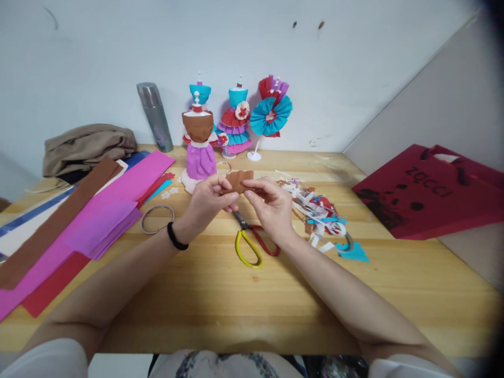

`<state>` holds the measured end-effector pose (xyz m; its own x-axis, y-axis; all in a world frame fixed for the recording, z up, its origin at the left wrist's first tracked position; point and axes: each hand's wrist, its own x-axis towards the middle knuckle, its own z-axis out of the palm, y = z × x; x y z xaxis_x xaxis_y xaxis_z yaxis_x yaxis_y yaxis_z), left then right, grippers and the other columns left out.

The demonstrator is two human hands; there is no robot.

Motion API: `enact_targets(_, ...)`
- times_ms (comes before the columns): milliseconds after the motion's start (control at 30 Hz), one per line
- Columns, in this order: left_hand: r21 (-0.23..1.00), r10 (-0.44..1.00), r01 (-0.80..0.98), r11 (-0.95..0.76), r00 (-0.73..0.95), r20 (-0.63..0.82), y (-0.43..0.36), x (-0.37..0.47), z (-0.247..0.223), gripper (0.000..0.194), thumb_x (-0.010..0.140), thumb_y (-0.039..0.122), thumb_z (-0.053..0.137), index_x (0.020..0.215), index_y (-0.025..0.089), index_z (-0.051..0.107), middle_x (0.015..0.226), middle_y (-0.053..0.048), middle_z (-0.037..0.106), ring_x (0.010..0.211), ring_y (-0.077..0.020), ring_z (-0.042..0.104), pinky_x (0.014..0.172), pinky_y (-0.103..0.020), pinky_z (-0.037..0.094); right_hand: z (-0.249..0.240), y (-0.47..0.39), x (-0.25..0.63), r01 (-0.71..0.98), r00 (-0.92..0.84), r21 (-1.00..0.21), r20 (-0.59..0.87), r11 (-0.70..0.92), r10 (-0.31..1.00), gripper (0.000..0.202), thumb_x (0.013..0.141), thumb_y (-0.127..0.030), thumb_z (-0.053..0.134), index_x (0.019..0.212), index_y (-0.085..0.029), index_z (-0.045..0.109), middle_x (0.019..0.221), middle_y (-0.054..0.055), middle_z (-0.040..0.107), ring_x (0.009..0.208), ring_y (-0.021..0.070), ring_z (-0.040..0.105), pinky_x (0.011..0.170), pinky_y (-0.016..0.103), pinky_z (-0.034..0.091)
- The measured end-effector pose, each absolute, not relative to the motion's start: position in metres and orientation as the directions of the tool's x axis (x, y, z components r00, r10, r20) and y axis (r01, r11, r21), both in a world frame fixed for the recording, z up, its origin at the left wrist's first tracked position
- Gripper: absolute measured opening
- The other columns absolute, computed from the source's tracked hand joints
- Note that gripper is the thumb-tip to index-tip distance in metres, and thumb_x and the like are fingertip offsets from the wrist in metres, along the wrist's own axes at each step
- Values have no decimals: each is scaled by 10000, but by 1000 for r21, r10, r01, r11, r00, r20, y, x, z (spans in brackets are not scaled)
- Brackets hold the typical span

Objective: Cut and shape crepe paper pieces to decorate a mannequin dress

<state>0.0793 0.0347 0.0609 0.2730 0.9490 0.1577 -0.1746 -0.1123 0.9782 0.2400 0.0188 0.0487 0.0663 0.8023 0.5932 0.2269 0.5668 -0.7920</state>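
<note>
A small piece of brown crepe paper [238, 180] is stretched between my two hands above the table. My left hand [210, 198] pinches its left end, and a black band circles that wrist. Fingers and thumb of my right hand [271, 202] close on its right end. Below them lie scissors [249, 247] with one yellow and one red handle loop, their blade tips hidden by my hands. Just behind my left hand stands a small dress form [199, 142] with a brown top and a purple skirt.
Crepe paper strips [90, 210] and a tape ring [157, 219] lie left. Behind stand a grey flask [155, 118] and more dressed forms [238, 123]. Paper scraps [321, 210] are heaped right, near a tilted red bag [429, 194]. A brown cloth [88, 149] sits back left.
</note>
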Motion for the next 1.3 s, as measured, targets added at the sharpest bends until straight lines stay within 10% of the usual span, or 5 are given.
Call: enact_targets(1300, 934, 902, -86, -346, 244, 357, 40, 74, 62, 128, 707, 168, 733, 750, 160, 613, 585, 15, 662, 535, -105, 646, 539, -194, 510, 46, 22, 241, 164, 37, -844, 522, 510, 852, 75, 747, -259, 695, 796, -215, 659, 775, 4, 684, 707, 152, 603, 674, 298, 493)
